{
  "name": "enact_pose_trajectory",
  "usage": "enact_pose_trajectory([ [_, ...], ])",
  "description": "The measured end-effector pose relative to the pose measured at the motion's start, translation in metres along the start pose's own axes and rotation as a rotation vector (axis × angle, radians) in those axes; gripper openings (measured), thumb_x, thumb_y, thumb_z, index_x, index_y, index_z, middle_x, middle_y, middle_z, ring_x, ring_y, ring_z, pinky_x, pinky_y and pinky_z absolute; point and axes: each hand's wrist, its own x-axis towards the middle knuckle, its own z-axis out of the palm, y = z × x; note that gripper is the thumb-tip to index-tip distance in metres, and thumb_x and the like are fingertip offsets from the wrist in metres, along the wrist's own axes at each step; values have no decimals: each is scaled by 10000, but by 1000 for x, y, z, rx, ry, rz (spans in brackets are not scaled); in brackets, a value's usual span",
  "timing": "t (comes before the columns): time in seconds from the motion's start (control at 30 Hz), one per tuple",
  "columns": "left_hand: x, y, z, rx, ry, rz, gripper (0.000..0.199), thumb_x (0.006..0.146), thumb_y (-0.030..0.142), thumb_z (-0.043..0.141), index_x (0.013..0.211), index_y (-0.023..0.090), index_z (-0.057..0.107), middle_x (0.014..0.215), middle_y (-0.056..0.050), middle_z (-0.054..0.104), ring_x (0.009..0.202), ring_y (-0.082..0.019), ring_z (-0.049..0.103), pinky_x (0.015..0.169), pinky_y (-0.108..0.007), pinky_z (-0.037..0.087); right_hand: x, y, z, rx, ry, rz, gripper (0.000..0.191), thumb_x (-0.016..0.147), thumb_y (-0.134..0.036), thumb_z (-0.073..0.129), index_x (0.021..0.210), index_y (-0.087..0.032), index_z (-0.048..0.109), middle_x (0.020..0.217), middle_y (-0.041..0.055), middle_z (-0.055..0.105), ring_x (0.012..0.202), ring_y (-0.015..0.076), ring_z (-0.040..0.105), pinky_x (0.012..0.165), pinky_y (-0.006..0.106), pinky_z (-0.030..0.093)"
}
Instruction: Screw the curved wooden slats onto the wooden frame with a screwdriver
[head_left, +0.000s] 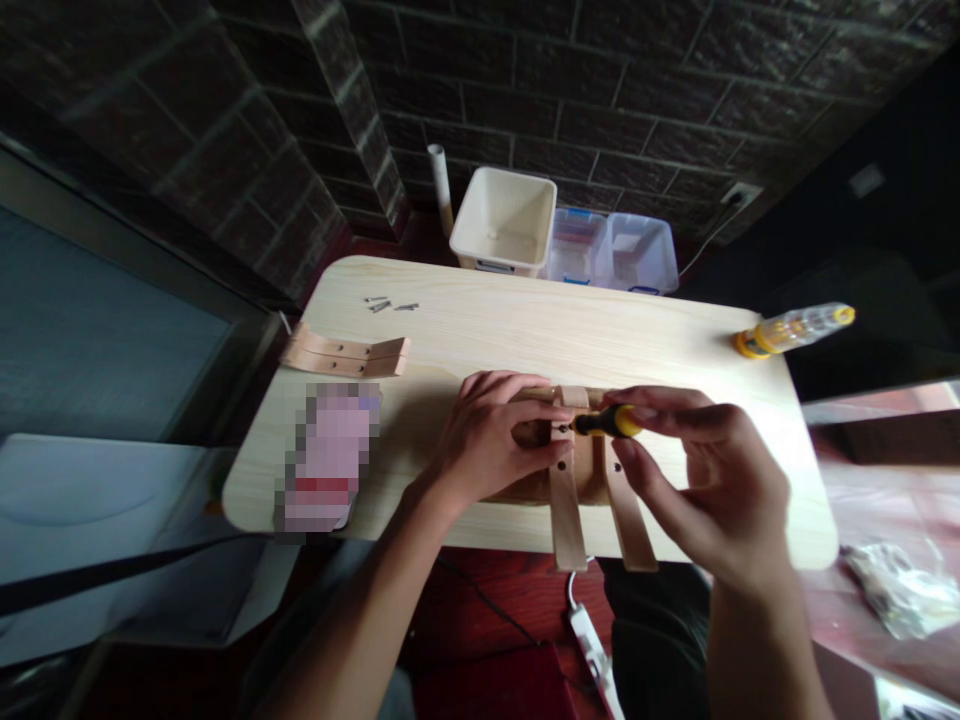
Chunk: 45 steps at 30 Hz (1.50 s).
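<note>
Pinching the screwdriver (619, 421) in our right hand (731, 482), we aim left at the wooden slat (568, 515), crosswise to its length. Whether our left hand (484, 432) grips it, we cannot tell

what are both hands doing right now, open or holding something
Left hand: open, thumb and forefinger at the left wooden strip.
Right hand: closed, holding the black-and-yellow screwdriver by its handle.
</note>
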Motion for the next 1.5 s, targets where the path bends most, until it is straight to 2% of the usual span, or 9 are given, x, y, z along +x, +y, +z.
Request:
enact_pose_trajectory([
  [0.17,0,0,1,-4,2,-2,264,892,489,890,1126,377,841,1372,6,773,1279,-262,685,1133,-482,445,1,-2,0,-15,0,13,440,881,-25,788,1231,-280,707,1307,81,779,1268,286,758,1045,490,667],
  [0.5,0,0,0,3,-10,-7,269,895,492,884,1137,383,842,1379,3,771,1281,-269,682,1133,-488,450,1,1,-1,9,8,-11,468,875,9,779,1226,-293,712,1265,56,780,1233,256,759,1026,461,667],
  [0.63,0,0,0,-5,-3,-5,260,897,498,881,1125,380,843,1375,2,772,1280,-265,684,1137,-488,444,1,0,-1,20,-13,7,456,876,17,770,1218,-276,705,1326,70,765,1274,276,751,1060,484,653],
  [0.77,0,0,0,-6,-3,-5,266,897,501,882,1130,379,842,1379,10,768,1282,-255,683,1137,-478,444,1,0,-2,25,-14,7,485,869,31,772,1228,-289,705,1289,50,777,1262,247,750,1051,447,657],
  [1.0,1,0,0,-4,1,-5,255,898,492,882,1120,375,844,1373,3,773,1278,-268,686,1129,-486,457,1,-1,-1,19,-19,12,488,859,19,786,1237,-279,700,1338,70,763,1278,273,751,1049,471,658],
  [1.2,1,0,0,1,1,-5,259,889,480,891,1122,377,842,1367,8,775,1273,-264,689,1132,-486,454,2,1,-1,36,-11,5,492,861,40,775,1218,-288,693,1273,52,770,1238,249,750,1029,456,656],
  [1.33,1,0,0,1,6,-3,259,898,502,880,1123,380,841,1372,10,775,1277,-263,689,1131,-482,450,3,0,-1,38,-19,6,486,853,32,790,1221,-271,693,1324,71,761,1263,270,750,1050,474,651],
  [1.5,1,1,-1,-3,0,-4,255,892,466,890,1128,380,841,1364,9,776,1269,-262,689,1123,-475,455,2,1,-1,49,-8,8,503,859,49,780,1216,-294,687,1281,42,774,1255,236,745,1019,428,661],
])
